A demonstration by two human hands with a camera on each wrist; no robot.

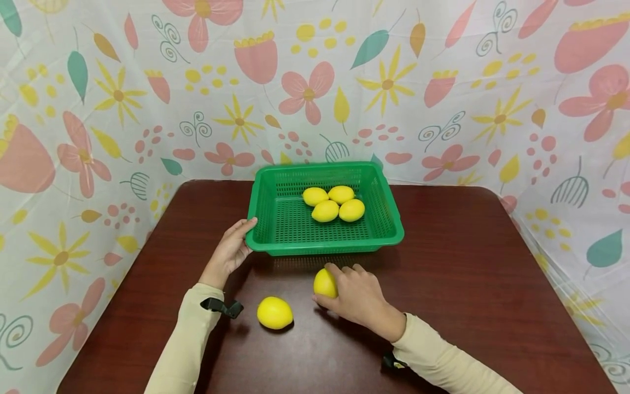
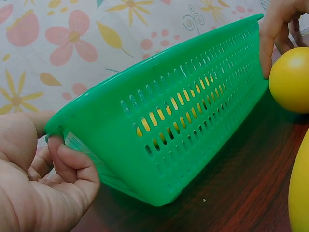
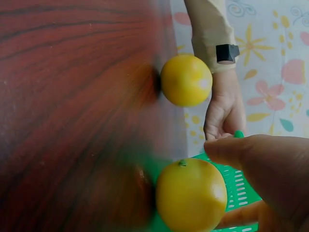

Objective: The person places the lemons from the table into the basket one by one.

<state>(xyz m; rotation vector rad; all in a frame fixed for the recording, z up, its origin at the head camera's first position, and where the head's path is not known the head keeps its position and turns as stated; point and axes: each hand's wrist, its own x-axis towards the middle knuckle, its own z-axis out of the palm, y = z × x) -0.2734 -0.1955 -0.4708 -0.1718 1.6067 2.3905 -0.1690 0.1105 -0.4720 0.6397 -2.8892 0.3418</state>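
Note:
A green plastic basket [image 1: 322,247] stands on the table with several yellow lemons [image 1: 325,211] grouped inside it. My left hand [image 1: 230,253] grips the basket's left end, its fingers curled at the rim in the left wrist view [image 2: 53,179]. In front of the basket, my right hand [image 1: 358,295] has its thumb and fingers curled around a lemon [image 1: 323,283] at table level. In the right wrist view, this lemon [image 3: 190,193] shows a small green stem end. Another lemon [image 1: 274,313] lies on the table between the two forearms.
The dark red-brown wooden table [image 1: 467,262] extends to both sides of the basket. A white curtain [image 1: 315,82] with printed flowers and leaves hangs behind the table and along its sides. Each wrist wears a black strap [image 1: 221,306].

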